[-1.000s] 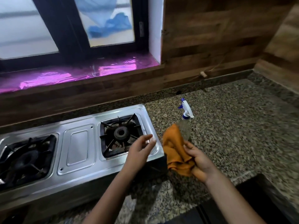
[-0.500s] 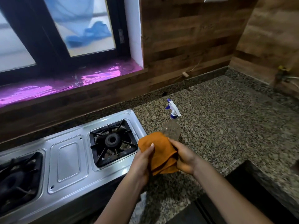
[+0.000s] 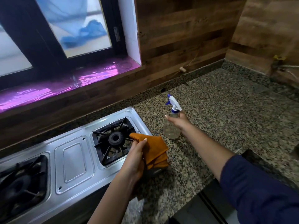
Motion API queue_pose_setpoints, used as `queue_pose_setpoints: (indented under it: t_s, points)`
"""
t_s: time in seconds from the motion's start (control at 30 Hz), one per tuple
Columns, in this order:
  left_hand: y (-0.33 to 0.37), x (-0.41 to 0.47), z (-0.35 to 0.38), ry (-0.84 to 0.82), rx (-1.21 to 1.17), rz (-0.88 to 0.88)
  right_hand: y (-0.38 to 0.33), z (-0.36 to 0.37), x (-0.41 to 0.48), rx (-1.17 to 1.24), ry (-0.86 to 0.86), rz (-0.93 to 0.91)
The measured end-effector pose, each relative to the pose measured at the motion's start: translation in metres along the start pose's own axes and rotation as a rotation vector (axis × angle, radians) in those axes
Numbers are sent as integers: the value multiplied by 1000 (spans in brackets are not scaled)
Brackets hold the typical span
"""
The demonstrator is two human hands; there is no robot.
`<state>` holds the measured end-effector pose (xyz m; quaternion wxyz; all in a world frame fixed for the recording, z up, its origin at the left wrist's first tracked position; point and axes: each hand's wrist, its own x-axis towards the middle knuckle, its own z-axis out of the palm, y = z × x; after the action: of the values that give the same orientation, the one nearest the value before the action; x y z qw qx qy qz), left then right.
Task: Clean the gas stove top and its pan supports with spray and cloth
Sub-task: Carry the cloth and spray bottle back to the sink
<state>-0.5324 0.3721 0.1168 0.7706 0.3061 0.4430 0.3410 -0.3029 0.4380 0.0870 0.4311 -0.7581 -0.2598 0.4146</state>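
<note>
Over stove, left hand (image 3: 135,156) holding cloth (image 3: 155,151)

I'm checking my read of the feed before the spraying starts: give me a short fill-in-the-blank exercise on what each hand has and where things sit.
1. The left hand holds a folded cloth whose colour is ____.
2. The right hand is wrapped around the ____, which stands on the granite counter.
3. The spray bottle stands to the ____ of the gas stove.
4. The pan support nearest the cloth is coloured ____.

Missing words: orange; spray bottle; right; black
</note>
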Motion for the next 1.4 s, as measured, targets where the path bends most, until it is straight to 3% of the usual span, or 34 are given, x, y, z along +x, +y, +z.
queue_pose_setpoints:
  t_s: [0.2, 0.4, 0.63, 1.1, 1.4]
  points:
    - [-8, -8, 8, -178, 117, 0, 34, -2, -25, -29, 262, -221]
    - [-33, -16, 34, -292, 249, -33, 95, -46, -80, 121, 511, -302]
    - [-78, -6, 93, -391, 484, -107, 145, -118, -159, 305, 635, -356]
    - [-258, -33, 291, -615, 658, -506, 289, -319, -265, 403, 974, -196]
    - [-355, -61, 465, -804, 647, -499, 327, -477, -280, 350, 1190, -272]
